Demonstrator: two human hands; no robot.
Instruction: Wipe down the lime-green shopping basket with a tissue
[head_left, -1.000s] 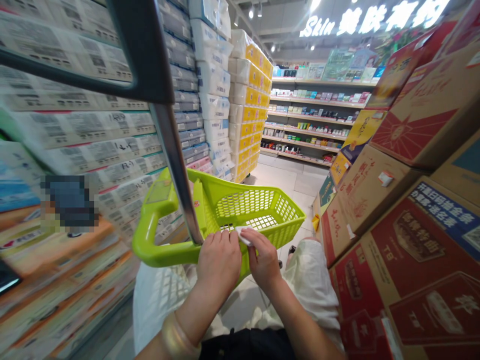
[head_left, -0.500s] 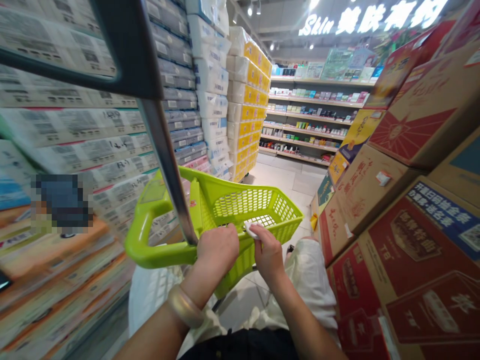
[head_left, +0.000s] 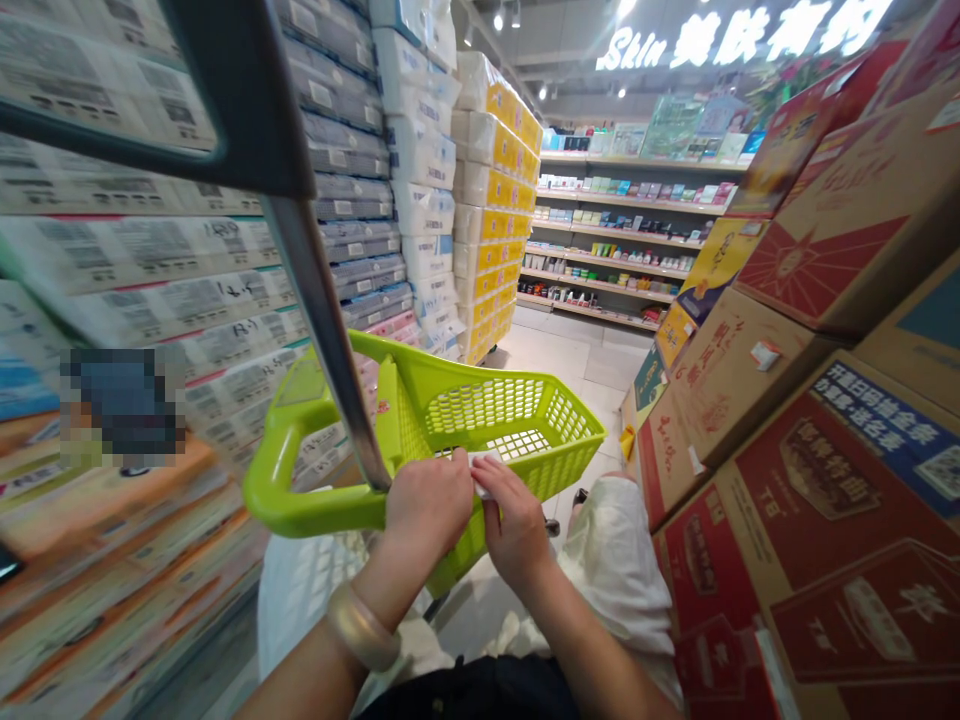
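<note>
A lime-green plastic shopping basket (head_left: 525, 420) with a perforated wall stands in front of me on a silver pole handle (head_left: 322, 320). My left hand (head_left: 431, 505) grips the basket's near rim beside the pole; a pale bangle sits on that wrist. My right hand (head_left: 514, 520) presses a small white wipe (head_left: 480, 462) against the same rim, touching my left hand. The wipe is mostly hidden under my fingers.
Stacked tissue packs (head_left: 420, 160) wall the left side. Red and brown cartons (head_left: 825, 420) are piled close on the right. A tiled aisle (head_left: 570, 360) leads ahead to shelves of small goods (head_left: 630, 240). A white bag (head_left: 622, 570) lies by my knee.
My right hand slid the white wipe left along the rim until it met my left hand. The basket shifted slightly left.
</note>
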